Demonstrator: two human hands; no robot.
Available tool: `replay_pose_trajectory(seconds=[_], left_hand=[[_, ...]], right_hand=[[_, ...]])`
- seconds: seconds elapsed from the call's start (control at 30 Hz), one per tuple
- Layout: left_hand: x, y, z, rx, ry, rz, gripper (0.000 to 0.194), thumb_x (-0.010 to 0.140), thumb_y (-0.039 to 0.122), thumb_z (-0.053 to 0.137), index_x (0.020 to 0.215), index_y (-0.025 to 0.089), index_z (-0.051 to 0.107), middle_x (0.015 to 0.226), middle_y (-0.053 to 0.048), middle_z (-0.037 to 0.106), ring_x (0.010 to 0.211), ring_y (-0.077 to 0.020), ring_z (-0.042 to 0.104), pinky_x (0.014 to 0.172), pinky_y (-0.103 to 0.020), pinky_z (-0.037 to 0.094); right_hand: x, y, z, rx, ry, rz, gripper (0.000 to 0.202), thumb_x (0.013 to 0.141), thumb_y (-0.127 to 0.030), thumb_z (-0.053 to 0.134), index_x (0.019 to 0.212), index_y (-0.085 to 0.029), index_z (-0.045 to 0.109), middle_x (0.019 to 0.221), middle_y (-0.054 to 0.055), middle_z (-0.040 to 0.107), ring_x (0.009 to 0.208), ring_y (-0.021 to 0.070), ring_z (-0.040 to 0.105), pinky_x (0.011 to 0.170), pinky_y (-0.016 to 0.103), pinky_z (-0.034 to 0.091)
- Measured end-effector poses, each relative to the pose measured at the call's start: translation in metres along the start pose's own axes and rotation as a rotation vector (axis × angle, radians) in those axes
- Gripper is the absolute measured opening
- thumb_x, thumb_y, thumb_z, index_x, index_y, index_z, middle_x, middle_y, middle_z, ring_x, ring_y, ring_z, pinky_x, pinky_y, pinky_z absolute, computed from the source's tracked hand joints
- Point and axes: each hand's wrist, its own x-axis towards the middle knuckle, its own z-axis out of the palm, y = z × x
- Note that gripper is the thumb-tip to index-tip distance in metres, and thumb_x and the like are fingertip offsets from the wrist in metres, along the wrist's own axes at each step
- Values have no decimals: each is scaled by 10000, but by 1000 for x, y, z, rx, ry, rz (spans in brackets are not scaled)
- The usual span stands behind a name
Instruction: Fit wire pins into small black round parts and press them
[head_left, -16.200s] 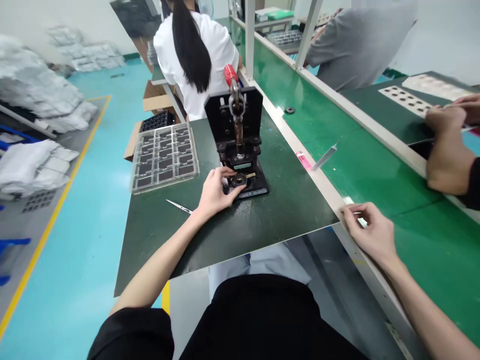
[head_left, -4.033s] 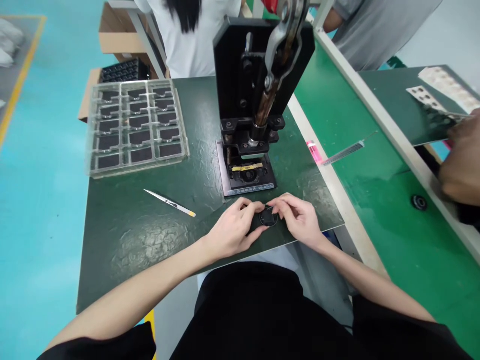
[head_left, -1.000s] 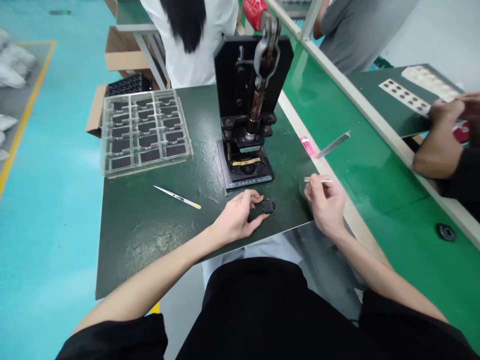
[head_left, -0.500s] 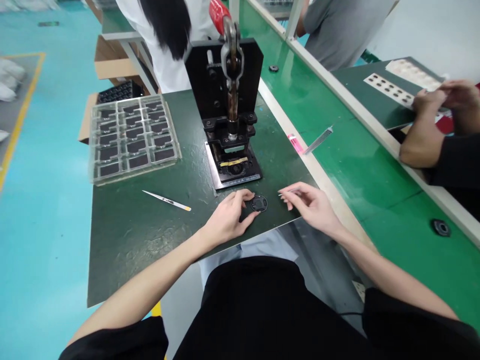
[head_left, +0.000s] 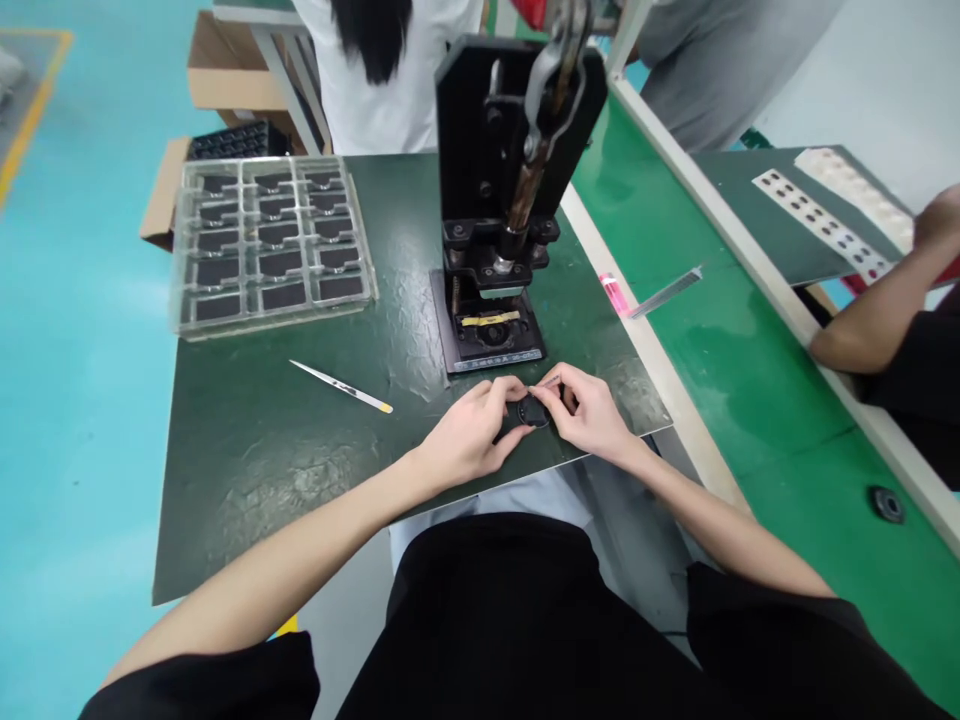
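Note:
Near the front edge of the dark green table, my left hand point(head_left: 478, 428) grips a small round black part point(head_left: 533, 411) by its left side, thumb below and fingers above. My right hand point(head_left: 585, 408) is closed in a pinch at the part's upper right rim; a thin item shows between its fingers, too small to name. Just behind both hands stands a black hand press point(head_left: 491, 345) with a yellow strip across its base. White tweezers point(head_left: 341, 385) lie on the table left of my hands.
A clear tray point(head_left: 281, 312) of dark pieces sits at the table's back left. On the right, a green bench point(head_left: 765, 400) holds a black round part point(head_left: 887, 504) and a thin strip point(head_left: 666, 293). Other people are behind and at right.
My right hand has moved left and now meets the round part beside my left hand. My left hand keeps its grip. The view has shifted, so the press appears farther right.

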Motion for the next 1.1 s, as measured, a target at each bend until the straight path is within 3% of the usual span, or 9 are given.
replay_pose_trajectory(seconds=[0.3,0.6,0.87,1.1], left_hand=[[0,2,3,-18,22,-10,358,963,288,653,1214,201,413,1173,-101,668,988,-221,710,850,-363,610],[-1,4,6,-19,63,-7,364,949,225,659,1205,199,402,1140,-100,685,1033,-229,717,839,-336,617],[1,2,7,62,84,-13,359,925,214,675,1174,202,416,1053,-75,698,888,-200,728,773,-309,608],[6,-2,2,103,85,-15,328,895,247,670,1126,206,441,817,7,659,681,-163,696,643,-254,564]], right_hand=[[-3,2,1,-121,-18,-126,165,1007,-213,553,843,-209,547,752,8,608,650,131,566,599,260,438],[1,7,7,-213,-33,-351,194,1022,-136,484,851,-228,480,768,30,584,722,180,570,653,309,472],[2,8,9,-228,-28,-357,209,1045,-162,445,849,-232,449,771,31,554,726,189,520,671,320,444],[5,12,14,-176,2,-283,229,1063,-239,450,837,-236,414,788,22,560,739,175,525,698,310,436]])
